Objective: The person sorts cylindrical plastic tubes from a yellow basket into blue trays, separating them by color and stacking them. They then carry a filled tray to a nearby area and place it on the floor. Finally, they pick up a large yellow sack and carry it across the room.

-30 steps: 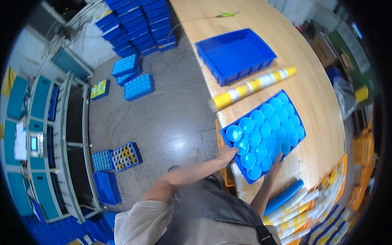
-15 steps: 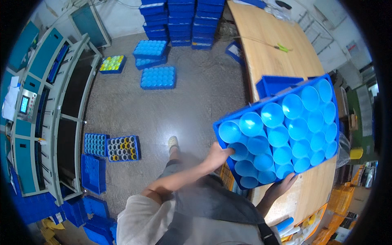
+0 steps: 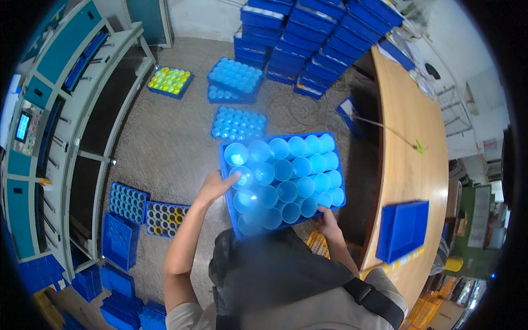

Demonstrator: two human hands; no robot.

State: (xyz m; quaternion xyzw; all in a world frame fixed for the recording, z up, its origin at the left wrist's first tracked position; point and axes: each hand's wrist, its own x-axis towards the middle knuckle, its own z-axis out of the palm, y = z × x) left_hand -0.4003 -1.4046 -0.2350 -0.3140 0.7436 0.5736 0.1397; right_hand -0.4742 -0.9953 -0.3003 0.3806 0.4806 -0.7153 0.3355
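A blue crate (image 3: pixel 342 165) packed with rows of light-blue cups (image 3: pixel 287 191) is held up in front of my body, mouths of the cups facing up. My left hand (image 3: pixel 215 186) grips its left side, the thumb over the rim by the cups. Around the near edge, toward the right, my right hand (image 3: pixel 326 220) is closed, its fingers partly hidden beneath. The crate hangs over the floor, apart from the table.
A wooden table (image 3: pixel 407 165) curves along the right, bearing an empty blue crate (image 3: pixel 404 231). Filled crates (image 3: pixel 239 122) lie on the floor ahead, before tall stacks of blue crates (image 3: pixel 308 49). A long teal-and-white machine (image 3: pixel 118 93) lines the left.
Both hands have carried the cup-filled crate leftward, away from over the table. The view has turned right, and the empty crate on the table now shows fully.
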